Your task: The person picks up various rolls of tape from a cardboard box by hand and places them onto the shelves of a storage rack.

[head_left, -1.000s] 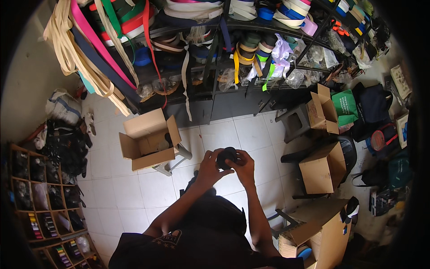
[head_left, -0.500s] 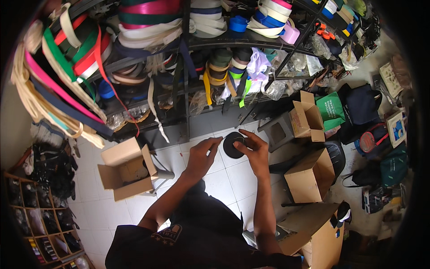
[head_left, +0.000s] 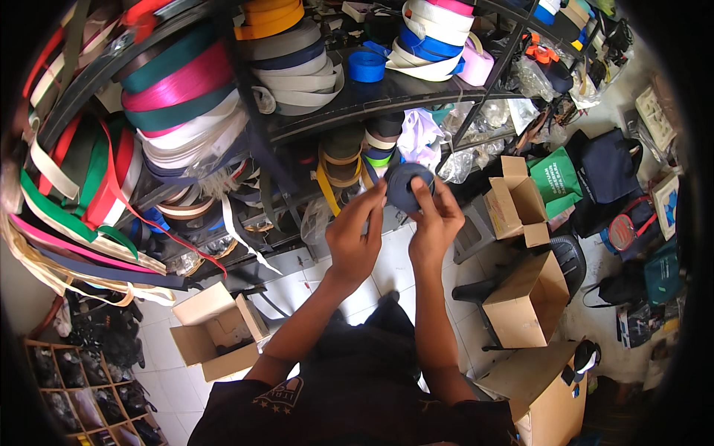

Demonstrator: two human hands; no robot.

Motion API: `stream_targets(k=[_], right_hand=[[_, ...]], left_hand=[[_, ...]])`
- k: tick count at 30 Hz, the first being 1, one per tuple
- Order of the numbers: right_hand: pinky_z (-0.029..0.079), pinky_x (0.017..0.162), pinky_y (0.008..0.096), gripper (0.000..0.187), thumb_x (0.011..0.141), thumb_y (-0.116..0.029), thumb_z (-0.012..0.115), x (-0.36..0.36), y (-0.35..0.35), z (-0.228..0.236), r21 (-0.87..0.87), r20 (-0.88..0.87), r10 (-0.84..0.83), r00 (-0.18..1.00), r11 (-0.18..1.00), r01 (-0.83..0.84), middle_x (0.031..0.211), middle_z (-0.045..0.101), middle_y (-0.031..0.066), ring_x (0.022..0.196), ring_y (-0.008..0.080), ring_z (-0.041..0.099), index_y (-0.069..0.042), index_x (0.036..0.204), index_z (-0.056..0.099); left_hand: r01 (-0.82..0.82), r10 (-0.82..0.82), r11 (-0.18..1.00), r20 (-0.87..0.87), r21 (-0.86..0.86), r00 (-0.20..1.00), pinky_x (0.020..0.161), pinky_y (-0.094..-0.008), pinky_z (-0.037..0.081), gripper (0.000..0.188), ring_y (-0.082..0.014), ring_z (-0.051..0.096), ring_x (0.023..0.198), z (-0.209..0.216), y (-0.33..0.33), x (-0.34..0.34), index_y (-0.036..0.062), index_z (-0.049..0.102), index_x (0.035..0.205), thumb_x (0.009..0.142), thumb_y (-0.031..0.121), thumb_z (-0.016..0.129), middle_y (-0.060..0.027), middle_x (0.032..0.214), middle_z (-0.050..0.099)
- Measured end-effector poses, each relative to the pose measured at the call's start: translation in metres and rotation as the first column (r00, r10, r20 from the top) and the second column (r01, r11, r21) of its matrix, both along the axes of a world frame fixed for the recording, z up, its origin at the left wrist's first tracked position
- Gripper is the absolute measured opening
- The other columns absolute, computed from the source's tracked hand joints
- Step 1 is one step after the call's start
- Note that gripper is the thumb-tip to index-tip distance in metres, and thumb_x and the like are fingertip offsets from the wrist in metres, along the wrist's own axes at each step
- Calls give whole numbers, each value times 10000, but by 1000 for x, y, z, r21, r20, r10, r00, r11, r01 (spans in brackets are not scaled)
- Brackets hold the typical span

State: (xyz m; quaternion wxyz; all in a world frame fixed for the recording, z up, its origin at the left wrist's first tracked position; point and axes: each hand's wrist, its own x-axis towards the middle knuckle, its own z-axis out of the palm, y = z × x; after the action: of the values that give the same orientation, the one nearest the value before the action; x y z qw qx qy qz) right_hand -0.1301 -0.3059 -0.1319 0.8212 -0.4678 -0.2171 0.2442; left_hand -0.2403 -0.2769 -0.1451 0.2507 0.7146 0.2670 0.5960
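Note:
A dark grey-black roll of flat strap or tape (head_left: 400,189), wound into a disc, is held up before the shelving. My right hand (head_left: 436,232) grips it from the right, its thumb across the flat face near the centre and the fingers behind the far edge. At the roll's left edge, my left hand (head_left: 355,239) has its thumb and fingers pinched together against the rim. Whether a loose end of the strap lies between those left fingertips is too small to make out.
A black shelf rack (head_left: 349,111) ahead carries several strap rolls, including a blue roll (head_left: 367,67). On the left stand an open carton (head_left: 223,327) and a wooden pigeonhole rack (head_left: 89,394). Right are a small carton (head_left: 513,204), a larger carton (head_left: 520,305) and a green bag (head_left: 556,182).
Both hands and the roll have risen toward the shelves. The left fingertips, apart from the roll before, now meet its left edge. The view has shifted, with the shelving appearing nearer.

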Motion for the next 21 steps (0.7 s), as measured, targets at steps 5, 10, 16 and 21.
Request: stream_targets(k=[5,10,16,21], right_hand=[[554,754,282,394,882,-94,706,29,60,37,149,12,127,992,981,-127,1055,650,143,949,175,635,24,1223,549],[536,868,331,519,839,-65,740,76,113,56,226,317,290,903,901,-369,1264,551,173,1097,242,589,46,1291,510],[490,915,376,582,812,-155,751,132,219,69,-15,773,172,611,967,-253,1149,577,203,1094,327,600,64,1294,507],[445,989,384,543,854,-197,719,152,263,46,-232,872,287,397,956,-181,1295,535,229,1170,328,575,47,1293,512]], left_hand=[[-42,38,994,38,105,999,968,-333,466,585,-254,568,1224,32,40,52,-8,512,1352,803,-32,711,-190,1352,553],[-165,150,982,145,95,978,971,-317,453,601,-275,540,1234,48,119,92,15,511,1364,796,-39,700,-156,1343,535],[-448,468,867,-49,219,882,824,-365,520,515,-318,634,978,82,207,119,0,571,1272,776,-55,695,-188,1132,587],[-555,587,802,-115,223,802,791,-429,512,403,-422,636,946,66,231,134,-61,567,1170,810,48,709,-262,978,647]])
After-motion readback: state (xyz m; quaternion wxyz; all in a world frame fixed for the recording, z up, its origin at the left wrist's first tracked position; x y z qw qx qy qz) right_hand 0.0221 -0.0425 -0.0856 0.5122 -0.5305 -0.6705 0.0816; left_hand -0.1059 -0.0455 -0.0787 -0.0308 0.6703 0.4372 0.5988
